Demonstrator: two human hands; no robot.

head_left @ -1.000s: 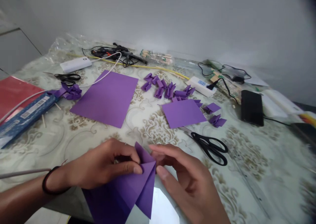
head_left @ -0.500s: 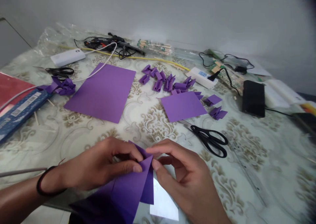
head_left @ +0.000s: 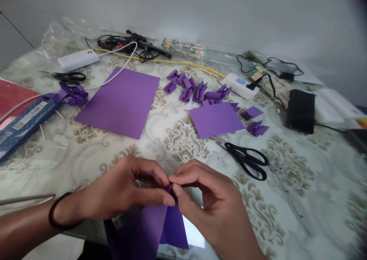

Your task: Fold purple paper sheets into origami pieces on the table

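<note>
Left hand [head_left: 129, 191]: thumb and fingers clamped on the folded purple paper [head_left: 147, 227]
Right hand [head_left: 213, 200]: pinching the same sheet's top, right up against the left
Folded purple paper: hanging just under both pinches
Black-handled scissors [head_left: 247, 160]: off right, bit beyond the grip

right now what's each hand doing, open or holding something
Left hand: closed, holding the folded purple paper.
Right hand: closed, pinching the same paper at its upper end.
</note>
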